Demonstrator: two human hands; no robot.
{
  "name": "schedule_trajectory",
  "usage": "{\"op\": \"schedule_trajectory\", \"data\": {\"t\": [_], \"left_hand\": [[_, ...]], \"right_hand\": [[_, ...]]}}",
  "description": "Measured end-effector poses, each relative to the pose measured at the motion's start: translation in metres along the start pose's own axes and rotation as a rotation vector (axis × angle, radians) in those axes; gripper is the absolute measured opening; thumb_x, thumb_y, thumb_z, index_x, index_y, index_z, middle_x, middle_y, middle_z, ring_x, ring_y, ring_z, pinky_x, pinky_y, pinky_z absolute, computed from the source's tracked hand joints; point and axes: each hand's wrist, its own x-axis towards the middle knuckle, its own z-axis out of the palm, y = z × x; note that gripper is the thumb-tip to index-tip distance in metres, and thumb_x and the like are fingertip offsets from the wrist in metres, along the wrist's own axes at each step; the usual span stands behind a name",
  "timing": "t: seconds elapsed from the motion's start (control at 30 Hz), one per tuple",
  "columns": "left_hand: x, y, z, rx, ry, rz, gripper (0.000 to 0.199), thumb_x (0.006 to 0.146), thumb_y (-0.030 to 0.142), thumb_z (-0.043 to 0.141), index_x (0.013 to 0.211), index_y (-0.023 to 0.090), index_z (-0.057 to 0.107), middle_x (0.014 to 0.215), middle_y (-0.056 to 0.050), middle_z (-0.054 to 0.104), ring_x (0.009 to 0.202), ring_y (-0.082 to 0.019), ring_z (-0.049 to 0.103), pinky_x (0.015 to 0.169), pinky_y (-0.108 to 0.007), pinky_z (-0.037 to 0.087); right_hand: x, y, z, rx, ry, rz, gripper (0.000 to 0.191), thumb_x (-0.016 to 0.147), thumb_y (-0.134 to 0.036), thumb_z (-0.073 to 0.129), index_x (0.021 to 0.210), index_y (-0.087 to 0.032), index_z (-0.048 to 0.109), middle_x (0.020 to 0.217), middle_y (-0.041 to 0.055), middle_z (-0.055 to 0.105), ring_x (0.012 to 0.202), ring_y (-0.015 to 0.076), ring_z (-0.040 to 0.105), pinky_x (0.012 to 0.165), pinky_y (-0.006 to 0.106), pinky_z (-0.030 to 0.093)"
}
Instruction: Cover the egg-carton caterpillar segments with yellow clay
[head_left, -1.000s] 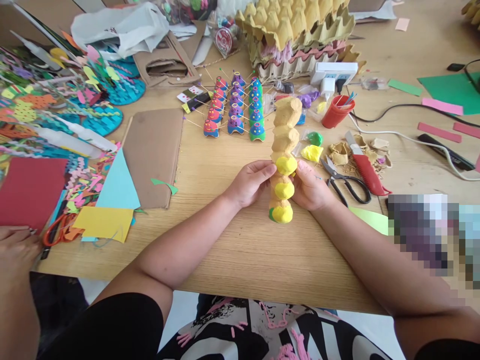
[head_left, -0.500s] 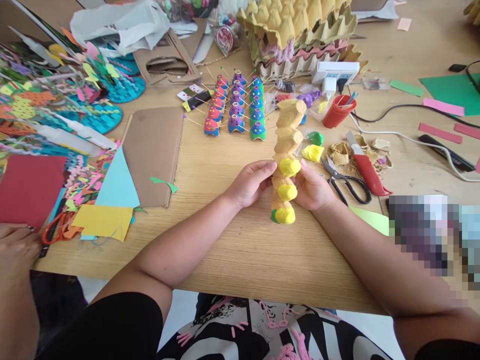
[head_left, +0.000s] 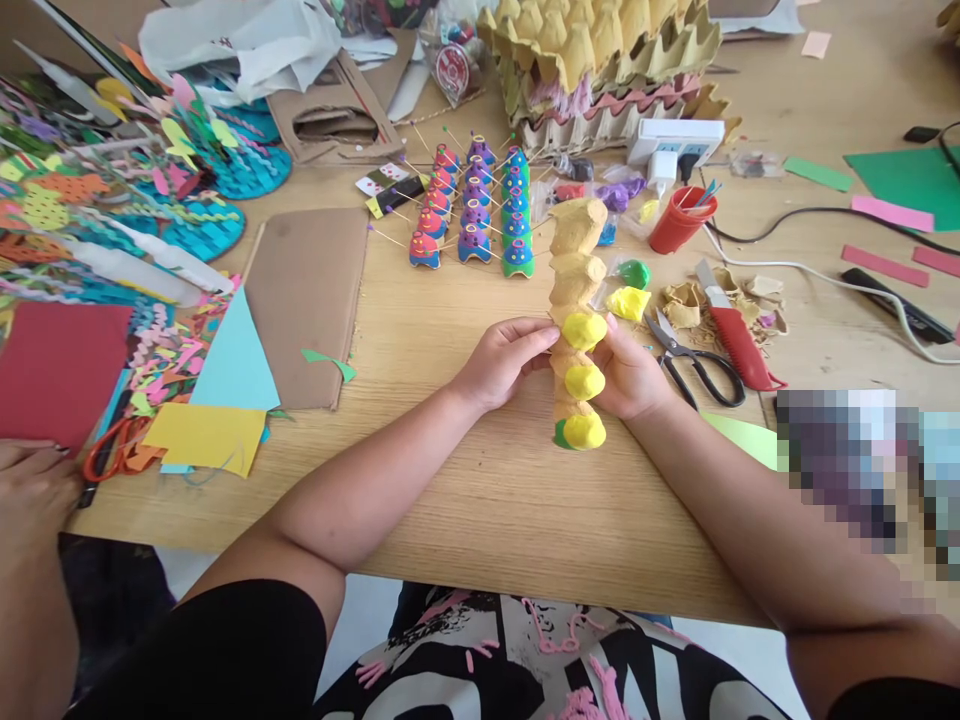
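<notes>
Between my two hands is an egg carton strip (head_left: 576, 268), held upright above the table. Yellow clay (head_left: 584, 331) covers its three nearest bumps, and a bit of green clay (head_left: 560, 433) shows at the near end; the far bumps are bare cardboard. My left hand (head_left: 508, 362) pinches the strip's left edge, thumb on top. On the opposite edge my right hand (head_left: 634, 370) grips it, its fingers partly hidden behind. Just beyond lie a yellow clay lump (head_left: 628, 303) and a green clay lump (head_left: 634, 273).
Painted carton caterpillars (head_left: 474, 205) stand in rows behind. Scissors (head_left: 697, 360), a red-handled knife (head_left: 739, 335) and a red cup (head_left: 679, 222) are at right. Cardboard (head_left: 304, 305) and paper scraps lie left. Egg trays (head_left: 600, 50) are stacked behind. Another person's hand (head_left: 34, 480) rests at far left.
The strip has tilted slightly, its near end shifting a little to the right. Both hands keep their hold on it.
</notes>
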Motion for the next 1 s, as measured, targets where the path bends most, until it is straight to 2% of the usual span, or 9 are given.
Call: {"op": "schedule_trajectory", "data": {"t": [0.17,0.4,0.63,0.83,0.9,1.0], "left_hand": [[0.0002,-0.0021,0.0003,0.075,0.036,0.088,0.061,0.074,0.077,0.109,0.082,0.02,0.088,0.089,-0.004,0.088,0.088,-0.022,0.086,0.089,-0.036,0.072],[0.0021,-0.0066,-0.0036,0.173,0.054,0.137,0.064,0.078,0.083,0.104,0.088,0.021,0.092,0.09,-0.004,0.088,0.09,-0.021,0.084,0.089,-0.035,0.071],[0.0003,-0.006,-0.0038,0.272,0.088,0.246,0.065,0.083,0.085,0.1,0.087,0.021,0.093,0.088,-0.006,0.089,0.082,-0.017,0.078,0.078,-0.029,0.064],[0.0013,-0.0066,-0.0046,0.296,0.108,0.285,0.065,0.084,0.085,0.098,0.085,0.021,0.092,0.085,-0.005,0.087,0.081,-0.017,0.077,0.078,-0.03,0.063],[0.0012,-0.0067,-0.004,0.283,0.107,0.273,0.066,0.083,0.085,0.099,0.084,0.02,0.09,0.084,-0.005,0.086,0.081,-0.018,0.077,0.078,-0.03,0.064],[-0.0003,-0.0062,-0.0014,0.225,0.099,0.211,0.065,0.08,0.084,0.101,0.084,0.02,0.088,0.085,-0.004,0.085,0.081,-0.018,0.077,0.077,-0.031,0.064]], "right_hand": [[-0.0007,-0.001,0.0024,0.007,0.012,0.009,0.043,0.093,-0.073,0.094,0.101,-0.035,0.074,0.096,0.0031,0.087,0.112,0.0337,0.086,0.095,0.053,0.075],[-0.0015,-0.0019,0.0071,0.024,0.032,0.009,0.044,0.09,-0.072,0.095,0.099,-0.034,0.074,0.105,0.0053,0.09,0.129,0.0375,0.086,0.107,0.061,0.074],[-0.0021,-0.002,0.0087,-0.03,0.007,-0.013,0.047,0.092,-0.077,0.092,0.098,-0.034,0.074,0.101,0.0054,0.088,0.124,0.0363,0.086,0.103,0.058,0.076],[0.0,-0.0005,0.0047,-0.029,-0.007,-0.051,0.046,0.093,-0.073,0.096,0.099,-0.033,0.073,0.084,-0.0009,0.077,0.096,0.0282,0.084,0.088,0.047,0.077],[0.0006,0.0001,0.0045,-0.021,-0.022,-0.046,0.048,0.092,-0.074,0.096,0.098,-0.033,0.072,0.085,-0.0002,0.078,0.098,0.0288,0.084,0.087,0.047,0.076],[0.0,-0.0005,0.0071,0.002,-0.02,-0.015,0.048,0.091,-0.075,0.095,0.099,-0.034,0.073,0.094,0.0034,0.085,0.113,0.0335,0.087,0.095,0.053,0.077]]}}
